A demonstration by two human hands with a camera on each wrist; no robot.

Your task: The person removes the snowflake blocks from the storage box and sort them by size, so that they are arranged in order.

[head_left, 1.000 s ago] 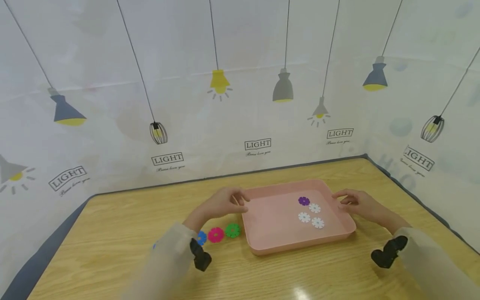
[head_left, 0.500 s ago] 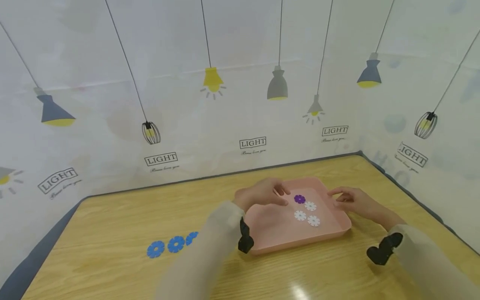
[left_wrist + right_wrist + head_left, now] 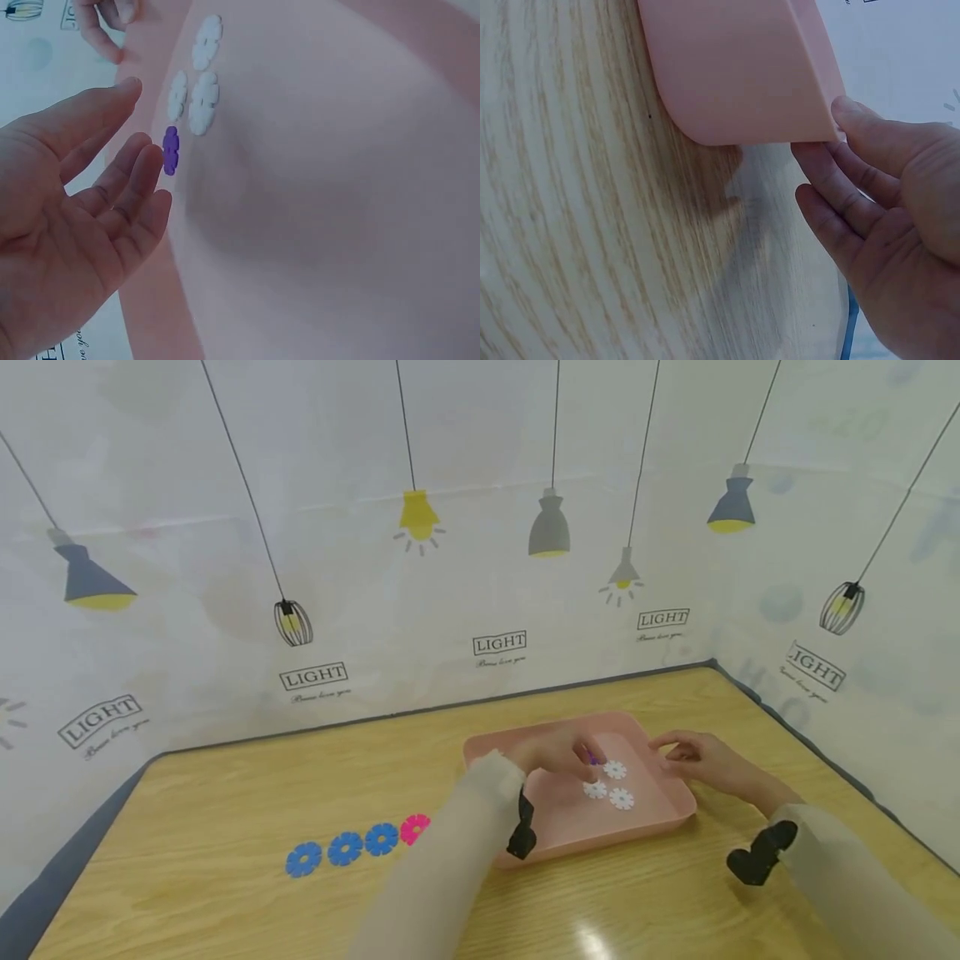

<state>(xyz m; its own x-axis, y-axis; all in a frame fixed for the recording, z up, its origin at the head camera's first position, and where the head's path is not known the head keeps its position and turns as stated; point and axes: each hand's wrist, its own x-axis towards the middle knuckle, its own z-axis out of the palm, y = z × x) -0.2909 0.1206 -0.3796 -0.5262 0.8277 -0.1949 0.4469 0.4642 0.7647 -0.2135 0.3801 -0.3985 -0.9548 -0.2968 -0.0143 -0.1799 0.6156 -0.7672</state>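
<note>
My left hand (image 3: 557, 750) reaches over the pink tray (image 3: 645, 831), palm down. In the left wrist view its fingers are loosely bent and the thumb stands apart, with the fingertips right at a purple notched, flower-shaped disc (image 3: 171, 150). Three white discs of the same kind (image 3: 621, 798) lie on the tray floor beside it. At the tray's right side, my right hand (image 3: 701, 762) pinches the rim; the right wrist view shows the thumb on top and fingers (image 3: 829, 169) underneath.
Left of the tray, three blue discs (image 3: 345, 849) and a pink one (image 3: 415, 829) lie in a row on the wooden table (image 3: 225, 802). My left sleeve (image 3: 442, 852) overlaps the row's right end. A printed cloth wall (image 3: 405, 677) closes off the back.
My left hand has moved right, from the tray's left rim to the purple disc. My right hand stays at the right rim. The head view has shifted slightly.
</note>
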